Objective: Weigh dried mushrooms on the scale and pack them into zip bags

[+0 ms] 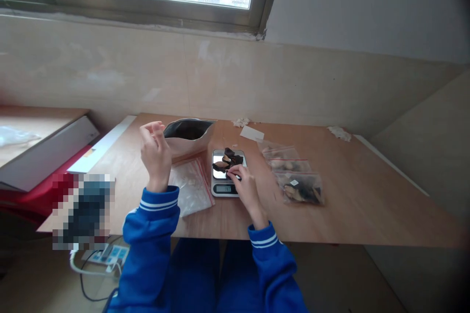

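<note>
Lying on the scale (219, 174) are dark pieces (233, 158), one pinched by the right hand (246, 187); the left hand (156, 154), curled, its grip unclear, is near an open pouch (191, 145). Rightward, a clear zip bag (299, 177) holds similar pieces.

Legible txt: none.
1. Digital scale (218, 175), LCD display (222, 189): dark digits shown, too sm. & blurred to read.
2. Clear zip bag (305, 177), nearest of stack, R side of table (367, 205): sm. wht label (294, 183) on upper pt.; any printing too tiny to make out.
3. Wht card (252, 133), back of table nr. wall (220, 73): any txt illegible.
4. Dk. obj. (88, 210), L end, pixelated: markings unreadable.
</note>
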Demonstrator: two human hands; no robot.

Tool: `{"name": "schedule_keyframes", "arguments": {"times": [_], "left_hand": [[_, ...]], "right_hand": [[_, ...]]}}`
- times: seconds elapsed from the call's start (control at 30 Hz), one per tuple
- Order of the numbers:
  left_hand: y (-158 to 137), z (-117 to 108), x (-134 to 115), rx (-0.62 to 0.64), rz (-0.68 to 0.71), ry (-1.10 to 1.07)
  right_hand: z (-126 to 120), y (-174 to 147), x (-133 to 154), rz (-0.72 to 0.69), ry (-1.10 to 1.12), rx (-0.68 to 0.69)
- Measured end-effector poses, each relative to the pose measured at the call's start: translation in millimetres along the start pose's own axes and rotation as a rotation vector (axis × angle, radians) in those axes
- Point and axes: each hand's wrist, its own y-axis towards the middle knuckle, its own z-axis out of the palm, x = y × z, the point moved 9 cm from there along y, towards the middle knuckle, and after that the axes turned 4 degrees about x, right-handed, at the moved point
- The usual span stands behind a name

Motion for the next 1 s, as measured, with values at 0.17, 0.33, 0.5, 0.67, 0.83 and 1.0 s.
{"name": "schedule_keyframes", "arguments": {"times": [0.17,0.33,0.5,0.67,0.83,1.0], "left_hand": [[21.6,14.4,26.1,-0.005,-0.005,-0.062],[30.0,34.2,57.5,0.087,-0.062,-0.067],[24.9,35.7,69.2,0.082,-0.067,-0.109],[0.5,12.6,67.5,0.032,-0.046,0.062],[-70.0,57.4,75.6,0.631,-0.113,0.243],[-131.1,93.2,80.9,0.945,-0.124,0.503]], "right_hand": [[4.9,7.3,15.1,-0.176,-0.219,0.010],[-26.5,-2.5,21.4,-0.223,-0.259,-0.175],[-46.2,-23.9,13.9,-0.191,-0.228,-0.260],[-52.5,-43.5,-7.9,-0.159,-0.169,-0.290],[-53.2,-57.4,-30.7,-0.082,-0.158,-0.317],[-53.5,-64.0,-39.3,-0.037,-0.168,-0.311]]}}
